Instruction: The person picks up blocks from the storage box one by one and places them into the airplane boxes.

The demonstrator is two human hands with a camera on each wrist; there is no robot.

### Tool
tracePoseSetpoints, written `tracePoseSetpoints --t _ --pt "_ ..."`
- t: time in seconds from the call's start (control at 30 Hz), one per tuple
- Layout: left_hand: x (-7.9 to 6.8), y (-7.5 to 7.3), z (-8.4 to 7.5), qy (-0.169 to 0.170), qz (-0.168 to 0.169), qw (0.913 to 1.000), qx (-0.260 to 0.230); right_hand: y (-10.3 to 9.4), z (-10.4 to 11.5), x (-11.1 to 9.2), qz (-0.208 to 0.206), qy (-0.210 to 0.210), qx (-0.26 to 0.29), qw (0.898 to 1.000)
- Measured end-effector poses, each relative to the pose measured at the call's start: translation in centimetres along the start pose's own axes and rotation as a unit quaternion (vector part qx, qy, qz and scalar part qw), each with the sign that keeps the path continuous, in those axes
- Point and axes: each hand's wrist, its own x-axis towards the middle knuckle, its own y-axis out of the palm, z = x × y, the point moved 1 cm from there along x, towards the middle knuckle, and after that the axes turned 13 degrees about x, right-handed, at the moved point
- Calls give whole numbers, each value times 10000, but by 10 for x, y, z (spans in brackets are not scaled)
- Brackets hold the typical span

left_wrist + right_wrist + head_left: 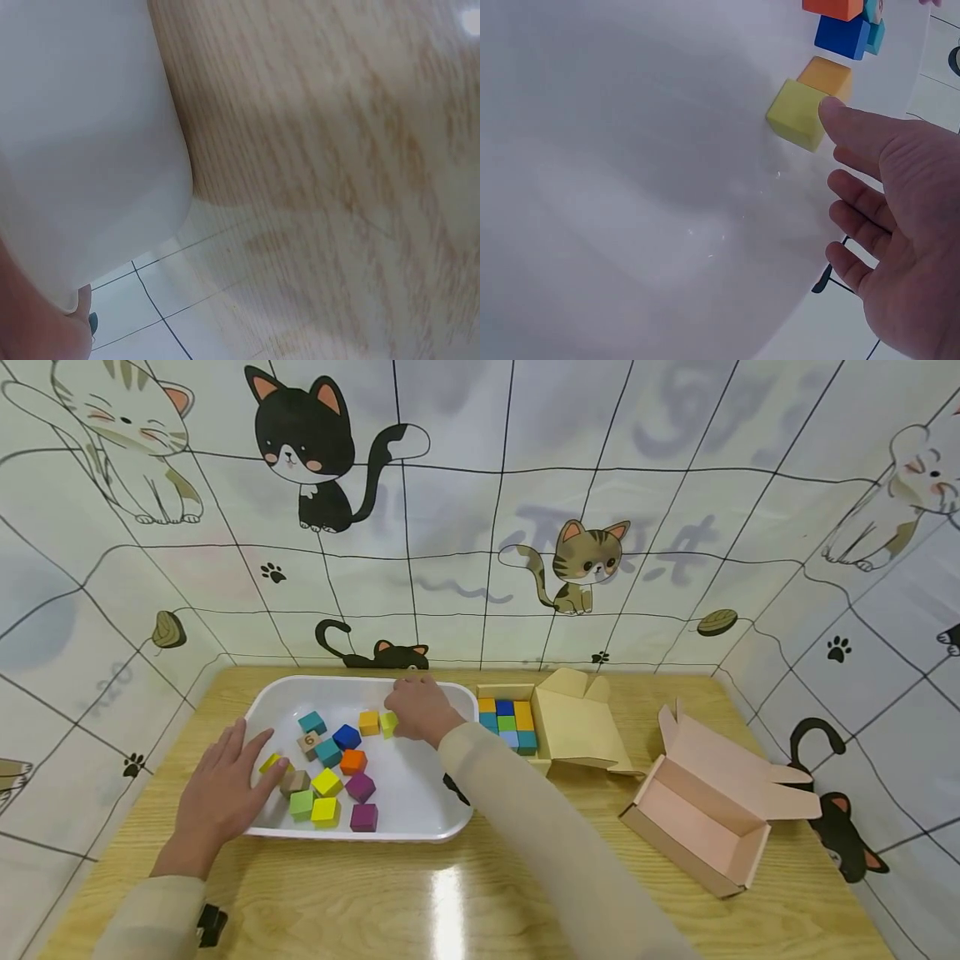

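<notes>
A white plastic tray [420, 793] holds several coloured cubes. My right hand [422, 708] reaches over its far right part, right at a yellow-green cube [799, 115]. In the right wrist view the thumb tip overlaps that cube's edge, and the other fingers are loosely bent beside it. An orange-yellow cube [829, 76] stands against the yellow-green one. My left hand [225, 785] rests over the tray's left rim, fingers spread. Near its thumb are a yellow cube [270, 763] and a plain wooden cube [295, 782]. The left wrist view shows mostly the tray's outer wall [97, 150].
To the tray's right, an open cardboard box [585, 718] contains rows of coloured cubes [507, 723]. A second open box [697, 814], with a bare pinkish inside, sits farther right on the wooden table [360, 893]. A cat-patterned sheet [465, 585] encloses the back and sides.
</notes>
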Motion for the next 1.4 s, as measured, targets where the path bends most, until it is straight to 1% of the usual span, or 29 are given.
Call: tracePoseSetpoints --t 0.17,0.4,0.7,0.9,1.07,1.23,1.4 --pt "0 0 0 11 -27 10000 36 -1 2 -2 -22 -37 -14 10000" --pt "-1 0 -1 8 -15 10000 21 3 3 -1 -81 -65 -61 9999" --pt "-1 -1 -1 -46 -32 10000 9 8 9 2 9 74 -161 9998" --pt "-1 0 -1 -52 -37 10000 -15 8 12 0 65 64 -326 9994" --pt "-2 0 -2 -61 -43 10000 -31 9 12 -3 128 -8 -275 9995" --pt "-2 -1 -3 -67 -30 10000 -27 3 10 -3 97 -148 -146 9997" --pt "-2 -2 -3 -58 10 10000 -6 -14 4 -12 14 -150 -135 9998"
